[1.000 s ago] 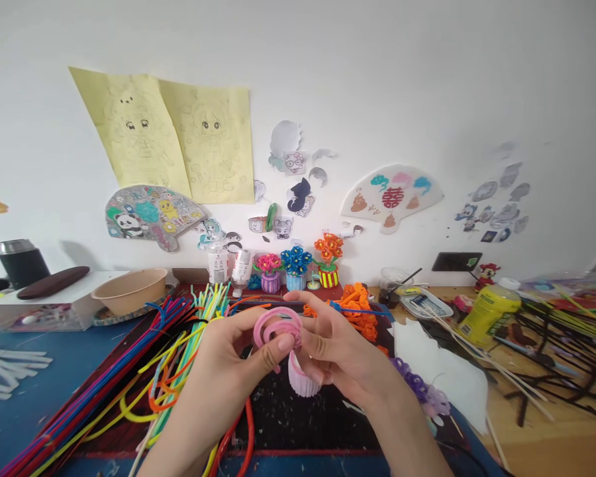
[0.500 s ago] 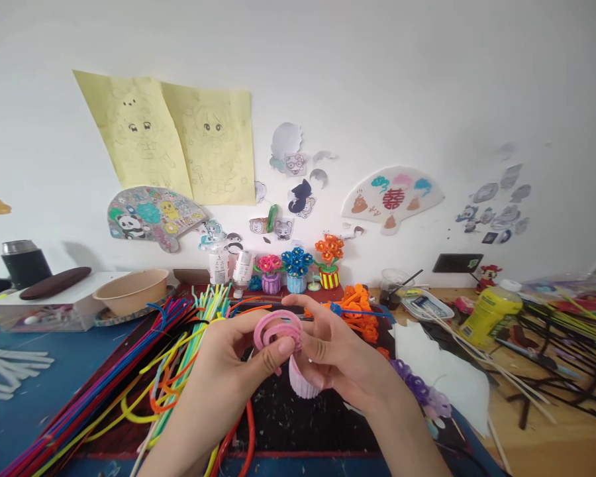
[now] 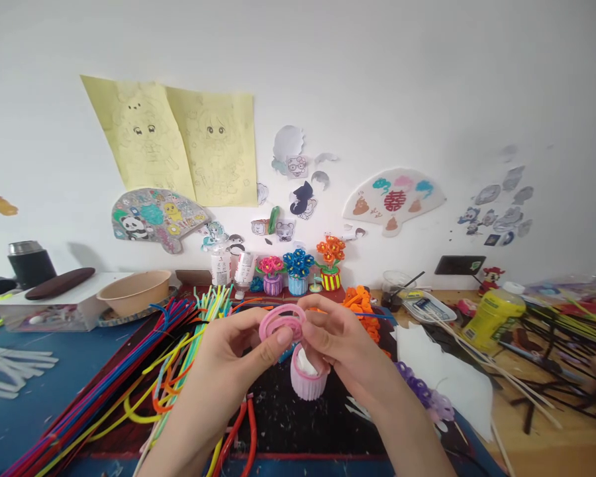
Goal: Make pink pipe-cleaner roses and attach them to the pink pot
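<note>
A pink pipe cleaner (image 3: pixel 289 323), wound into a flat spiral, is held up in front of me. My left hand (image 3: pixel 241 348) pinches its left side, thumb on the near face. On the other side, my right hand (image 3: pixel 345 341) has thumb and fingers closed on the spiral's right edge. Just below stands a small pale pink ribbed pot (image 3: pixel 308 384) with a pink rim and white filling inside. It rests on a black mat (image 3: pixel 322 427), partly hidden behind my right fingers.
Bundles of coloured pipe cleaners (image 3: pixel 129 364) lie left. Behind are potted pipe-cleaner flowers (image 3: pixel 298 265) and an orange pile (image 3: pixel 360 305). Right are purple loops (image 3: pixel 422 391), white paper (image 3: pixel 457 384), a yellow bottle (image 3: pixel 494 321) and black stems. A skin-toned shape, perhaps a hand, shows at the right edge.
The spiral has tilted flatter and shifted slightly right. My right hand has lifted off the pot, whose rim and white filling now show. The view has shifted slightly.
</note>
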The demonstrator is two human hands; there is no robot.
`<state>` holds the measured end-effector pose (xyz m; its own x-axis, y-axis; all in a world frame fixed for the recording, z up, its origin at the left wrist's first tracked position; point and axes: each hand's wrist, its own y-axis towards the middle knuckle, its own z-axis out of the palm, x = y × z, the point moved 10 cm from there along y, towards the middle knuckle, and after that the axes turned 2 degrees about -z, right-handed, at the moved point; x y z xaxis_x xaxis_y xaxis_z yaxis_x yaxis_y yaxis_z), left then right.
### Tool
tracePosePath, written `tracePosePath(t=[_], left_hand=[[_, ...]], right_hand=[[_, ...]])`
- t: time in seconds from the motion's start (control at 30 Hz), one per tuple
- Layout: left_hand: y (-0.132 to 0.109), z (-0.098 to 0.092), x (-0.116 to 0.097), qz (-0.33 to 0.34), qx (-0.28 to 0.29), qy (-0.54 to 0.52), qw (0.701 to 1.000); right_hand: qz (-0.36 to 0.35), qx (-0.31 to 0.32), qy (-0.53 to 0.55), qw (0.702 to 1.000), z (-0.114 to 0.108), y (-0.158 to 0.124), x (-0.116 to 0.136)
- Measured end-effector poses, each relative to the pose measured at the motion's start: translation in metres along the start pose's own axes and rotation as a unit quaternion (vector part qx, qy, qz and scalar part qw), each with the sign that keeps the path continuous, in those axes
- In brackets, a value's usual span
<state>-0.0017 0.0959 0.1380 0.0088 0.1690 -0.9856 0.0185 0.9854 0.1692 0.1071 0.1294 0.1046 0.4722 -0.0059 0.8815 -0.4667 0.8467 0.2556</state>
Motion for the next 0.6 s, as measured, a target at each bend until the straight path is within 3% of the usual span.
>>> tracePosePath(t=[0.2, 0.4, 0.6], left_hand=[[0.003, 0.0, -0.001, 0.027, 0.011, 0.022, 0.999], [0.004, -0.001, 0.003, 0.012, -0.003, 0.064, 0.998], [0.005, -0.002, 0.001, 0.021, -0.01, 0.085, 0.996]], right_hand=[[-0.039, -0.022, -0.08, 0.996, -0.005, -0.006, 0.018], [-0.039, -0.071, -0.177, 0.981, -0.012, -0.012, 0.026], [-0.03, -0.07, -0.145, 0.986, -0.014, -0.009, 0.02]])
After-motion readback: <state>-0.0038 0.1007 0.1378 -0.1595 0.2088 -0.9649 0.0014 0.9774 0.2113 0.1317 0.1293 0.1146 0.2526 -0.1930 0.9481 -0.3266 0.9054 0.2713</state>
